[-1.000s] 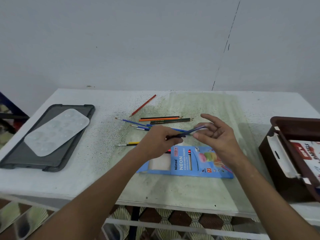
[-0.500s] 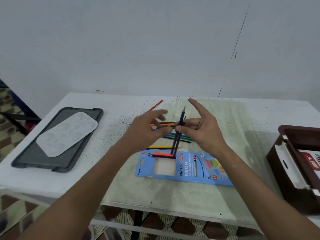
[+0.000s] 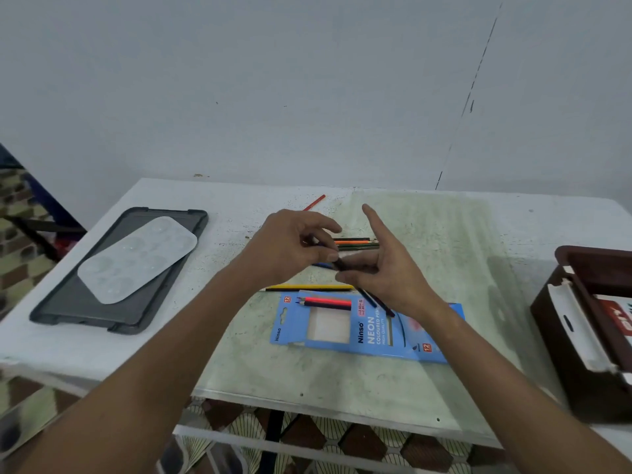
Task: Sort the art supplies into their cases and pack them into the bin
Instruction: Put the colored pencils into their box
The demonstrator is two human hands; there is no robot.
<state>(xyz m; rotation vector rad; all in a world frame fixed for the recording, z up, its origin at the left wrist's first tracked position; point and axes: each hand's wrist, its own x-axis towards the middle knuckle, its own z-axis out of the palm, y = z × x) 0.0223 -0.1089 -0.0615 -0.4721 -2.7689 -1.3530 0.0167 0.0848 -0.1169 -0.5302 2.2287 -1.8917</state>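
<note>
Both hands meet above the table's middle. My right hand (image 3: 386, 268) holds a few dark blue pencils (image 3: 372, 299) between thumb and fingers, index finger pointing up; their ends slant down over the blue Neon pencil case (image 3: 369, 336). My left hand (image 3: 290, 248) pinches the upper end of the same pencils. A red pencil and a dark one (image 3: 328, 301) lie on the case's top edge, a yellow pencil (image 3: 307, 287) just behind it. Orange and green pencils (image 3: 357, 243) lie farther back, and a red pencil (image 3: 314, 202) lies apart near the wall.
A dark grey tray (image 3: 68, 302) with a clear plastic palette (image 3: 136, 261) sits at the left. A brown bin (image 3: 578, 336) holding a white-and-red box stands at the right table edge. The near edge of the table is close below the case.
The dark blue pencils stood nearly upright in my right hand; now they slant lower over the case, and my left hand has closed onto their upper end.
</note>
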